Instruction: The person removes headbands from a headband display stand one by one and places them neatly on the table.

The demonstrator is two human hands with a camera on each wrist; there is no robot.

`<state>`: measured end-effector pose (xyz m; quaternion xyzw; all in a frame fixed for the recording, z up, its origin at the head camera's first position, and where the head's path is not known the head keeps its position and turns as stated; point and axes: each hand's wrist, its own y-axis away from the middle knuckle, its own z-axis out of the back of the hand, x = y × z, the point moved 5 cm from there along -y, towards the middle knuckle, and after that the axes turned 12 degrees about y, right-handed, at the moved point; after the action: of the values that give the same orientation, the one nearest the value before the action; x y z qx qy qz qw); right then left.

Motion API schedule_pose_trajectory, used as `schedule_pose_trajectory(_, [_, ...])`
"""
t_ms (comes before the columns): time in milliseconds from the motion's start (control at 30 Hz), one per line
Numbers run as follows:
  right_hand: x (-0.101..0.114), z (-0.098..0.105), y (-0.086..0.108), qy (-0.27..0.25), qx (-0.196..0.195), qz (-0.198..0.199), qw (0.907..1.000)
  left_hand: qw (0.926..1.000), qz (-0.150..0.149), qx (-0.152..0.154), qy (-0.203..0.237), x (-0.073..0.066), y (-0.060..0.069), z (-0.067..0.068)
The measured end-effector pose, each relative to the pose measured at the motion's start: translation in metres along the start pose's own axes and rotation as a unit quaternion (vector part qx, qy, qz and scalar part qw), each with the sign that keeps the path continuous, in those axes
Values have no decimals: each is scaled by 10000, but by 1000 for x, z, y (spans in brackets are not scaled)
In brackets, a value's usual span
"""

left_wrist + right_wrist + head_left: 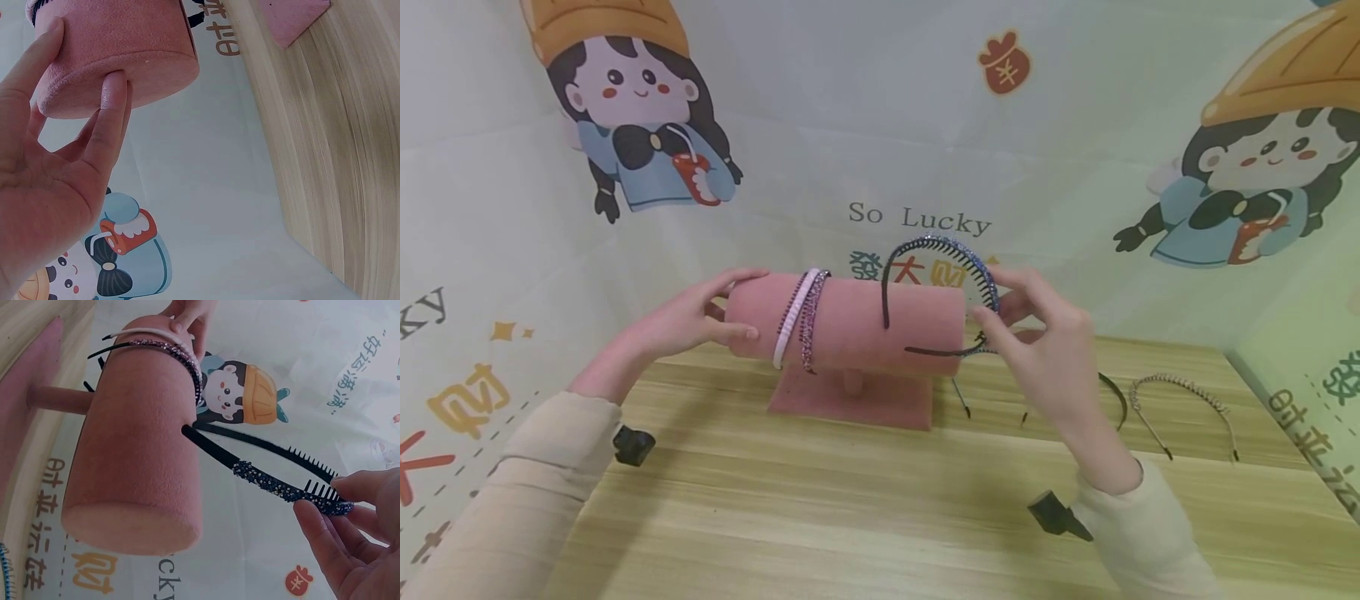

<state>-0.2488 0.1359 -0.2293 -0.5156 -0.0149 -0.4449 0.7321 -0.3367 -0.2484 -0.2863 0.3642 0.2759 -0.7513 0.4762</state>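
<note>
A pink padded headband display stand (850, 321), a horizontal roll on a post and flat base, stands on the table. My left hand (670, 325) grips the roll's left end; in the left wrist view its thumb lies along the side and fingers (114, 103) press the end face. A white headband (792, 329) and a purple glittery headband (808, 329) sit side by side around the roll near that hand. My right hand (1052, 350) pinches a dark blue glittery toothed headband (269, 480) by its curved top. Its tips reach the roll's right part.
On the wooden table (820, 517), to the right, lie a beige braided headband (1180, 382), a dark headband (1120, 398) partly behind my right arm, and a bluish one (961, 396) behind the stand. A printed cloth (865, 125) hangs behind.
</note>
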Motion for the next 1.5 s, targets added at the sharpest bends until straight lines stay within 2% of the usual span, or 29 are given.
schedule_pose_trajectory(233, [-4,8,3,313,21,78,9995,10000,23,-57,-24,-2,2,1])
schedule_pose_trajectory(467, [-5,13,9,407,94,124,9990,9999,104,-62,-49,-1,2,2])
schedule_pose_trajectory(1000, [-25,20,26,960,355,145,9946,9998,165,-50,-53,1,1,2])
schedule_pose_trajectory(1200, [-37,19,33,1314,596,133,9894,9997,224,-64,-53,0,2,0])
schedule_pose_trajectory(1500, [-57,15,45,1756,978,96,9795,9998,151,-105,26,0,1,-1])
